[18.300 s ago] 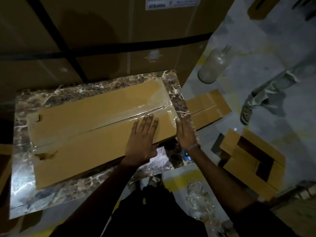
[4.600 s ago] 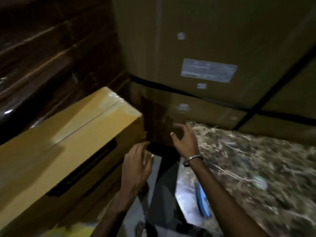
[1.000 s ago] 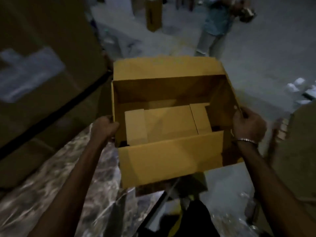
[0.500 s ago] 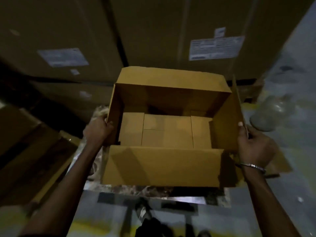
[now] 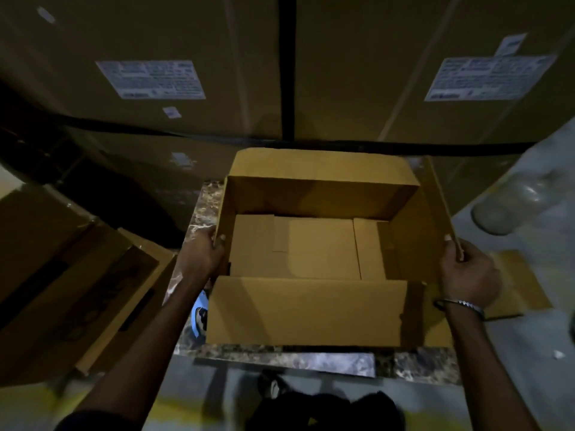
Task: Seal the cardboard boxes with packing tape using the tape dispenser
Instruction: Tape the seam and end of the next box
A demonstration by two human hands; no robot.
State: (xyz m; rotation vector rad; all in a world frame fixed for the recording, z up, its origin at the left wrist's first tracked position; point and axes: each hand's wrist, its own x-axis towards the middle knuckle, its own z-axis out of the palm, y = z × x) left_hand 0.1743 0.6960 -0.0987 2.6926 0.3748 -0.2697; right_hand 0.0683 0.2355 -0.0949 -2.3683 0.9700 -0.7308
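An open cardboard box (image 5: 308, 312) sits on the marble-patterned table (image 5: 280, 357), its top flaps standing out and its folded bottom flaps visible inside. My left hand (image 5: 202, 255) grips the box's left wall, fingers curled over the edge. My right hand (image 5: 469, 275), with a bracelet on the wrist, grips the right side flap. A blue tape dispenser (image 5: 199, 315) lies on the table just left of the box, partly hidden behind my left forearm and the near flap.
Large stacked cartons with white labels (image 5: 152, 79) form a wall behind the table. A sealed long box (image 5: 62, 275) stands to the left. A clear glass jar (image 5: 510, 200) and flattened cardboard (image 5: 522, 284) lie on the floor at right.
I have carried the open box in both hands and turned back toward the cartons; it now rests lower, on the marble table. Both hands keep their grips on its sides.
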